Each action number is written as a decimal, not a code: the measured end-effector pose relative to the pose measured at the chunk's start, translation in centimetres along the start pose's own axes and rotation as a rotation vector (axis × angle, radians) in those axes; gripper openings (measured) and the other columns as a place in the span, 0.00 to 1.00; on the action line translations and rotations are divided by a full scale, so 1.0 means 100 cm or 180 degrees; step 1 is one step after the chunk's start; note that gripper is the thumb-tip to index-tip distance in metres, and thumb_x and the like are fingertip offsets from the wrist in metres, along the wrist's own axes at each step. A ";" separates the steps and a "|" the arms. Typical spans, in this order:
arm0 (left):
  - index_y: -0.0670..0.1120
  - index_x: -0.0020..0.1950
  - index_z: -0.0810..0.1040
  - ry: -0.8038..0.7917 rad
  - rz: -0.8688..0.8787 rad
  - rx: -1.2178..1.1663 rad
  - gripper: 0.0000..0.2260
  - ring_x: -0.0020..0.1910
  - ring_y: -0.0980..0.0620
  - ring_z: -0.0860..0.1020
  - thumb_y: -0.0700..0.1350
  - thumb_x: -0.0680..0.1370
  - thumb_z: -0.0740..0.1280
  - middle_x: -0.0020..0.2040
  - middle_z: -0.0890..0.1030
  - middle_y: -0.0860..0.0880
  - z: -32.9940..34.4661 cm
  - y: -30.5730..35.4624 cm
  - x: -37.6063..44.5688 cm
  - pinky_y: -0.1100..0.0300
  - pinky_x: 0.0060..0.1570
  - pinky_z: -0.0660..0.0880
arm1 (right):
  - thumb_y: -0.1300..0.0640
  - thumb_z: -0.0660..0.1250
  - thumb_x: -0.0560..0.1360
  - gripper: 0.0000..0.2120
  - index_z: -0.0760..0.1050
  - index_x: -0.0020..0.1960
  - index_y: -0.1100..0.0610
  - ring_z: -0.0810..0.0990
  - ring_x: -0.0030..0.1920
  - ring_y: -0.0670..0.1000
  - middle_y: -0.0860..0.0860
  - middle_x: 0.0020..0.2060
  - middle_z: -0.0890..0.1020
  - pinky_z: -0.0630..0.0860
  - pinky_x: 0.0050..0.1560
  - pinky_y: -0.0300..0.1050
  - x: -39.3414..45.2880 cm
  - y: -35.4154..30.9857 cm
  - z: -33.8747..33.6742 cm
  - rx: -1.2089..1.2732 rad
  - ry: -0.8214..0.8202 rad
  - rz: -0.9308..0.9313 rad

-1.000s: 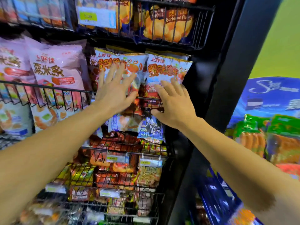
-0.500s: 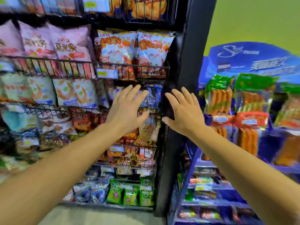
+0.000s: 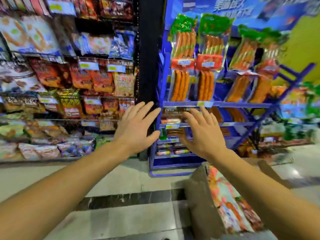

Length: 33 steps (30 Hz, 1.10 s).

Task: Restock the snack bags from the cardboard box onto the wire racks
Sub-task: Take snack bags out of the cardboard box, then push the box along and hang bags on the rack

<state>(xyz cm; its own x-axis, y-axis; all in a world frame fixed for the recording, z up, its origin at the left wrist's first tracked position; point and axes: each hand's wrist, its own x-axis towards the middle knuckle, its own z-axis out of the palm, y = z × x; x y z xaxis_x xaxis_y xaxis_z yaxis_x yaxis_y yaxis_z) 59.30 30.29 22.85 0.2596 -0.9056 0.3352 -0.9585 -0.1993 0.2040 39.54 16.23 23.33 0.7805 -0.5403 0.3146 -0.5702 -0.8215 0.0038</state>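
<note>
Both my hands hang in the air in front of me with fingers spread and nothing in them. My left hand [image 3: 136, 126] is before the black upright post of the wire racks [image 3: 97, 61]. My right hand [image 3: 201, 131] is before the blue stand, above the far end of the cardboard box [image 3: 200, 193]. The box stands on the floor at the lower right, open, with colourful snack bags [image 3: 228, 198] lying inside; my right forearm crosses over it. The racks on the left are filled with snack bags [image 3: 102, 82] on several tiers.
A blue display stand [image 3: 216, 104] with hanging sausage packs [image 3: 183, 37] is to the right of the black post [image 3: 149, 49]. Pale floor tiles with a dark strip [image 3: 124, 200] lie below. A yellow-green wall [image 3: 301, 40] is at the far right. The picture is blurred.
My view has swung down and to the right, away from the upper racks. Both hands left the orange bags on the rack and dropped lower, empty. The cardboard box has come into view.
</note>
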 end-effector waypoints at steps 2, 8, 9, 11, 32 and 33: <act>0.51 0.78 0.67 -0.0081 0.0136 -0.0141 0.32 0.77 0.41 0.62 0.63 0.76 0.56 0.78 0.65 0.46 0.019 0.036 -0.014 0.40 0.75 0.59 | 0.38 0.71 0.73 0.39 0.64 0.78 0.54 0.57 0.79 0.63 0.56 0.76 0.67 0.57 0.75 0.64 -0.042 0.023 0.003 0.0001 -0.0207 0.0120; 0.52 0.80 0.60 -0.0722 0.0316 -0.0355 0.33 0.80 0.44 0.55 0.63 0.76 0.56 0.81 0.58 0.49 0.090 0.150 -0.035 0.44 0.78 0.53 | 0.39 0.71 0.73 0.39 0.65 0.78 0.56 0.59 0.78 0.65 0.57 0.75 0.68 0.60 0.75 0.65 -0.173 0.107 0.017 0.0082 -0.0618 0.0614; 0.52 0.80 0.62 -0.0783 0.0343 -0.0411 0.33 0.80 0.43 0.56 0.63 0.76 0.57 0.81 0.59 0.48 0.102 0.171 -0.037 0.43 0.77 0.55 | 0.37 0.68 0.73 0.39 0.66 0.77 0.57 0.61 0.77 0.66 0.58 0.74 0.69 0.62 0.74 0.66 -0.195 0.122 0.019 0.0074 -0.0684 0.0705; 0.50 0.79 0.65 -0.0895 0.0405 -0.0480 0.33 0.78 0.41 0.60 0.61 0.75 0.59 0.79 0.63 0.46 0.125 0.217 -0.041 0.40 0.75 0.58 | 0.34 0.60 0.73 0.38 0.69 0.74 0.58 0.66 0.73 0.68 0.60 0.71 0.72 0.66 0.70 0.69 -0.240 0.155 0.025 0.0128 -0.0796 0.0877; 0.50 0.79 0.63 -0.1850 0.0469 -0.0528 0.32 0.76 0.40 0.62 0.61 0.78 0.64 0.79 0.63 0.44 0.322 0.409 0.007 0.42 0.74 0.60 | 0.38 0.68 0.75 0.41 0.57 0.80 0.54 0.54 0.79 0.63 0.57 0.79 0.62 0.54 0.78 0.61 -0.398 0.388 0.092 0.0214 -0.1885 0.2015; 0.50 0.79 0.62 -0.1898 0.0462 -0.0554 0.32 0.77 0.41 0.60 0.61 0.78 0.63 0.79 0.62 0.45 0.331 0.408 0.012 0.43 0.75 0.58 | 0.37 0.67 0.75 0.41 0.56 0.81 0.54 0.53 0.80 0.62 0.56 0.79 0.61 0.53 0.79 0.60 -0.394 0.392 0.096 0.0244 -0.1903 0.2077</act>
<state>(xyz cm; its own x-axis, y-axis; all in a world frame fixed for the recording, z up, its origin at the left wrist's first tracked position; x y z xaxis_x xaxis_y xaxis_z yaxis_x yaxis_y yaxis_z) 16.57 8.66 1.15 -0.0298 -0.9816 -0.1886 -0.9328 -0.0405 0.3582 -11.12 3.59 1.94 0.3214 -0.8925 -0.3165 -0.9463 -0.3148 -0.0732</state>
